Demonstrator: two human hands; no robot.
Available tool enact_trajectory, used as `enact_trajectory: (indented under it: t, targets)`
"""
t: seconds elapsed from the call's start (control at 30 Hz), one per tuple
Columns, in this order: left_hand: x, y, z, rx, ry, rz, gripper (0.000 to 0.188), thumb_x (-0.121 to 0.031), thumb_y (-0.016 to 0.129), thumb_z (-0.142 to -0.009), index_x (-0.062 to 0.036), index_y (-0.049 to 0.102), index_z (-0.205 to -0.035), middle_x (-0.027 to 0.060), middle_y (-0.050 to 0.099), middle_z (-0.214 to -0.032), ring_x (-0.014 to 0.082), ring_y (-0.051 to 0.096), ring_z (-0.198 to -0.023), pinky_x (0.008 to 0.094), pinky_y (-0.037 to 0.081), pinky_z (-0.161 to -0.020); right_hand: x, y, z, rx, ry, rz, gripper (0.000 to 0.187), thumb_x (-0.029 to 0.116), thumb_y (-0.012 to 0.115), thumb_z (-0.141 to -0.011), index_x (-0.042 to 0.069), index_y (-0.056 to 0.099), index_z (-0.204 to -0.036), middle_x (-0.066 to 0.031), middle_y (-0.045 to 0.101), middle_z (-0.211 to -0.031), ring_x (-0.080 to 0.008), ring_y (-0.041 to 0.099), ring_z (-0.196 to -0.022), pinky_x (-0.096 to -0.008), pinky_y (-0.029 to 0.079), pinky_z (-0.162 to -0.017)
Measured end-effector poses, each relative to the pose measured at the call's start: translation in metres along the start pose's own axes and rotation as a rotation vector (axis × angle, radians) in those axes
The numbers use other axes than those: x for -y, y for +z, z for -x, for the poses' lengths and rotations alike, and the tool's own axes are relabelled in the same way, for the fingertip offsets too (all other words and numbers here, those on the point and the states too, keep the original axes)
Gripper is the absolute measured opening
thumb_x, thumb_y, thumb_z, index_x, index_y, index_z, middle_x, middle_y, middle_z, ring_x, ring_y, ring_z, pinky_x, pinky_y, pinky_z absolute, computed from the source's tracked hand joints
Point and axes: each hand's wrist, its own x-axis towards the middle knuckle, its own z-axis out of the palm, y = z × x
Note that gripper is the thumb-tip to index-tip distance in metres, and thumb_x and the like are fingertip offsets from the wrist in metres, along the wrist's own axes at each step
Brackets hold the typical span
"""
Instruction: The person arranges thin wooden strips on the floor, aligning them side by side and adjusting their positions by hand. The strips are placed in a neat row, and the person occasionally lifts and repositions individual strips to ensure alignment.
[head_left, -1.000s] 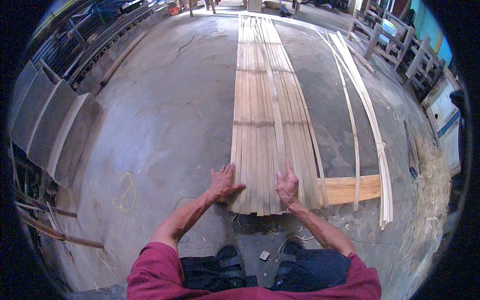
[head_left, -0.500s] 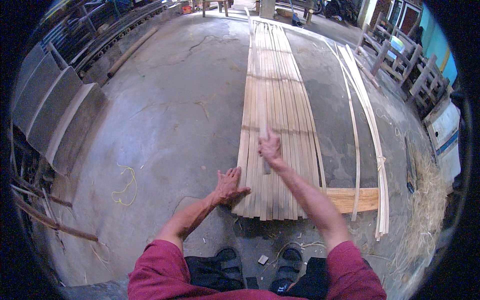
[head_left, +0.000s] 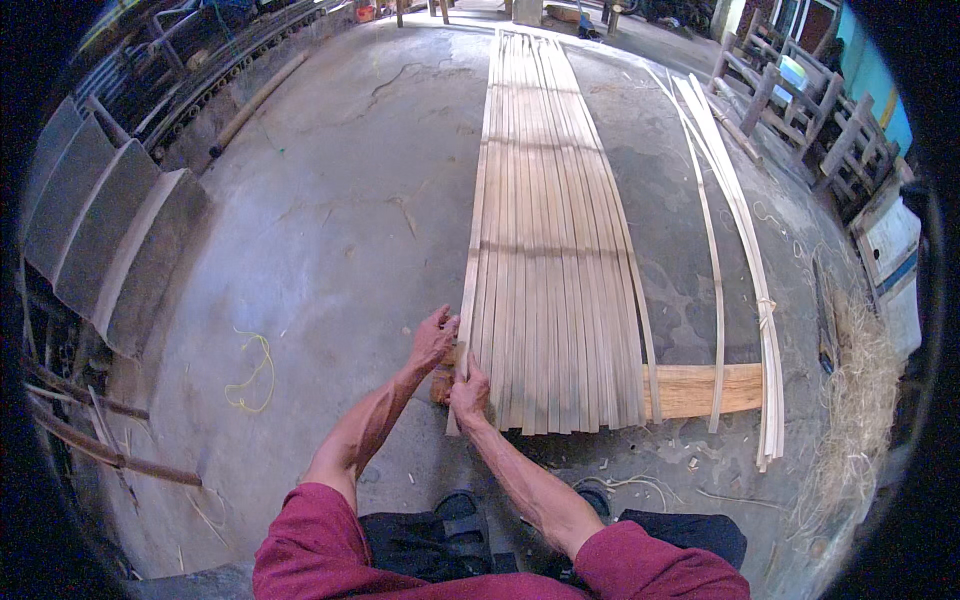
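While most strips (head_left: pixel 560 260) lie aligned at centre, our right hand (head_left: pixel 470 393) grips the leftmost strip (head_left: pixel 467 310), our left hand (head_left: pixel 433 338) curls beside it, grip unclear, and the bundle (head_left: pixel 770 380) at right lies apart.

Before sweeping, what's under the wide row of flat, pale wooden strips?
A flat orange-brown wooden board sticks out right of the pale strips; brown wood shows at their left. The strips cover whatever lies between.

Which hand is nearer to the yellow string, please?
The left hand. It sits to the right of the yellow string; the right hand is farther right, at the leftmost strip.
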Motion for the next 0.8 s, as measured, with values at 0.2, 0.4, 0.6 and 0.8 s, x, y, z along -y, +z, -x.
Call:
enact_trajectory:
  t: [0.2, 0.4, 0.6, 0.8]
  targets:
    - [-0.007, 0.001, 0.001, 0.05, 0.077, -0.131, 0.051, -0.025, 0.057, -0.072, -0.0047, 0.048, -0.119, 0.0169, 0.062, -0.093, 0.0269, 0.06, -0.083, 0.0339, 0.045, -0.076, 0.042, -0.016, 0.01, 0.06, 0.094, -0.022, 0.049, 0.009, 0.049, -0.082, 0.002, 0.035, -0.129, -0.0194, 0.057, -0.081, -0.0267, 0.057, -0.071, -0.0369, 0.046, -0.068]
    - [-0.013, 0.012, -0.008, 0.113, 0.045, -0.128, 0.04, -0.018, 0.055, -0.069, -0.0096, 0.056, -0.108, 0.0196, 0.061, -0.086, 0.0308, 0.06, -0.078, 0.0379, 0.045, -0.072, 0.057, -0.027, 0.018, 0.063, -0.224, 0.301, 0.042, 0.011, 0.049, -0.076, -0.004, 0.043, -0.115, -0.0259, 0.047, -0.109, -0.0413, 0.047, -0.1, -0.0445, 0.039, -0.085]
    - [0.014, 0.024, -0.028, 0.104, 0.173, -0.172, 0.038, -0.017, 0.054, -0.066, -0.0082, 0.057, -0.103, 0.0215, 0.06, -0.079, 0.0364, 0.059, -0.072, 0.0403, 0.046, -0.067, 0.029, -0.035, 0.025, 0.247, -0.413, 0.645, 0.04, 0.016, 0.052, -0.072, -0.005, 0.048, -0.107, -0.0239, 0.039, -0.12, -0.0386, 0.035, -0.113, -0.0487, 0.029, -0.093]
    - [0.039, 0.034, -0.044, 0.041, 0.181, -0.168, 0.043, -0.021, 0.057, -0.065, -0.0064, 0.056, -0.106, 0.0225, 0.06, -0.077, 0.0355, 0.059, -0.073, 0.0385, 0.047, -0.066, 0.018, -0.038, 0.026, 0.199, -0.526, 0.663, 0.032, 0.012, 0.057, -0.068, -0.005, 0.055, -0.094, -0.0236, 0.043, -0.117, -0.0361, 0.04, -0.112, -0.0452, 0.031, -0.092]
